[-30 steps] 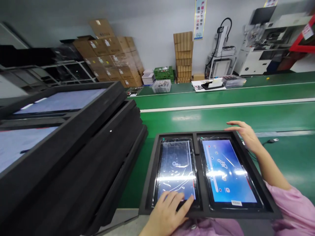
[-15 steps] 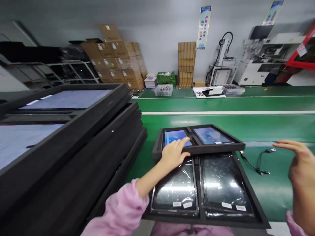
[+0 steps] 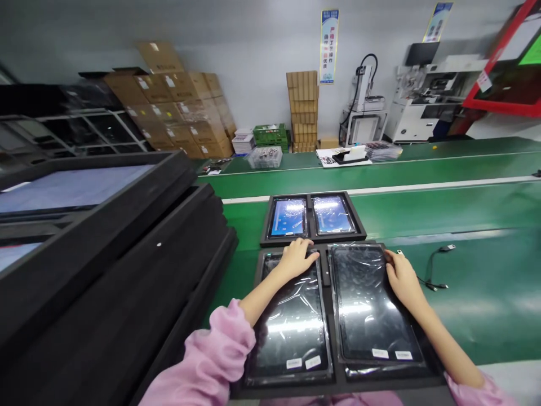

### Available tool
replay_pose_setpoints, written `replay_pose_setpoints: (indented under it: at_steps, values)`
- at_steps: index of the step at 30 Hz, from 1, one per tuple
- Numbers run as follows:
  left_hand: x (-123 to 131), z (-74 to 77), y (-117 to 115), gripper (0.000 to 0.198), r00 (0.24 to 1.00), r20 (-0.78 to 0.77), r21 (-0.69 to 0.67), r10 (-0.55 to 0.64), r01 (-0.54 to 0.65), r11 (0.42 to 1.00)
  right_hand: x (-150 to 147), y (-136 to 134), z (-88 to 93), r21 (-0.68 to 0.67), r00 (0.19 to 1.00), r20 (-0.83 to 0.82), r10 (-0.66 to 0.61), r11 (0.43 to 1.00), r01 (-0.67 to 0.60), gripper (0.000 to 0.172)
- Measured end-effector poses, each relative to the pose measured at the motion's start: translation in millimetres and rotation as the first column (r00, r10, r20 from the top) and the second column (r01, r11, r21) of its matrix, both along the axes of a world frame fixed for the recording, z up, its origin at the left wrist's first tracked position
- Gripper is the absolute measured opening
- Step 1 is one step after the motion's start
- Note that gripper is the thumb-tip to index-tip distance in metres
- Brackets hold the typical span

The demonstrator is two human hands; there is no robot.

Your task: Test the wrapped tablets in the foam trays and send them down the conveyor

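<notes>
Head view: right of stack (image 3: 169, 254), saw two trays (image 3: 287, 392) (image 3: 338, 238), four tablets (image 3: 291, 332) (image 3: 287, 217) (image 3: 333, 217), left hand (image 3: 295, 259) loosely spread, right hand (image 3: 403, 279) pinching near-right tablet (image 3: 367, 304).

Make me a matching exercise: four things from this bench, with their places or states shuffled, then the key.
Things
1. Right hand
2. Left hand
3. Far tray
4. Cable

Places or states
A. Holding two lit tablets in its compartments
B. Lying on the green surface, right of the trays
C. At the top right corner of the near right tablet
D. Over the upper end of the near left tablet

Right pairs: 1-C, 2-D, 3-A, 4-B
</notes>
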State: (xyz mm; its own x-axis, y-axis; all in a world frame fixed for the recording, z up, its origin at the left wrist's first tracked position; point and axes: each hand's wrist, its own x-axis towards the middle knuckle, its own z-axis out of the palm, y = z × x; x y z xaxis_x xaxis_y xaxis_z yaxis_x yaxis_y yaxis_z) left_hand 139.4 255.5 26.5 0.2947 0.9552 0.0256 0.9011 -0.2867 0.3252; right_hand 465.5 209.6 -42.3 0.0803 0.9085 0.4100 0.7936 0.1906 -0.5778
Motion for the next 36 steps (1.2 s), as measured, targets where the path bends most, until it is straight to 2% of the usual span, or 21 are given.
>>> replay_pose_setpoints:
  at_steps: [4,8,17,21,24,27,30,33,36]
  values:
    - [-2.0,-10.5,-13.0,0.036,1.0,-0.014,-0.031,-0.005,0.005,1.0,2.1,-1.8,-2.7,-0.115,0.992,-0.118,-0.054,0.993,0.04,0.053]
    - [4.0,-11.8,-17.2,0.042,0.999,-0.036,-0.021,0.025,-0.026,0.999,1.1,-5.3,-0.4,-0.117,0.976,-0.203,-0.074,0.992,0.05,0.066]
    - [17.6,-10.4,-15.5,0.038,0.989,-0.022,-0.056,0.144,-0.145,0.988,-1.0,-7.6,0.2,-0.115,0.938,-0.315,-0.142,0.987,0.111,0.068]
    - [28.2,-11.3,-11.4,0.037,0.982,0.014,-0.084,0.19,-0.188,0.979,-0.5,-6.1,2.6,-0.125,0.931,-0.345,-0.118,0.989,0.078,0.065]
    - [25.5,-11.5,-6.9,0.039,0.981,0.073,-0.102,0.178,-0.171,0.98,0.2,-6.0,3.0,-0.141,0.922,-0.369,-0.116,0.988,0.067,0.067]
    - [3.4,-9.9,-7.2,0.044,0.972,0.175,-0.099,0.158,-0.142,0.985,2.3,-5.5,1.2,-0.146,0.913,-0.394,-0.104,0.988,0.049,0.067]
    - [-34.2,-7.9,-20.5,0.038,0.941,0.277,-0.069,0.194,-0.182,0.981,6.5,-2.2,2.0,-0.199,0.912,-0.404,-0.073,0.98,-0.01,0.065]
    - [-74.4,-10.6,-48.9,0.039,0.9,0.337,-0.056,0.275,-0.272,0.961,12.5,2.4,9.5,-0.266,0.918,-0.392,-0.051,0.962,-0.06,0.056]
    - [-106.0,-22.0,-84.1,0.047,0.843,0.403,-0.09,0.357,-0.351,0.932,17.6,3.1,20.8,-0.317,0.931,-0.364,-0.036,0.945,-0.087,0.045]
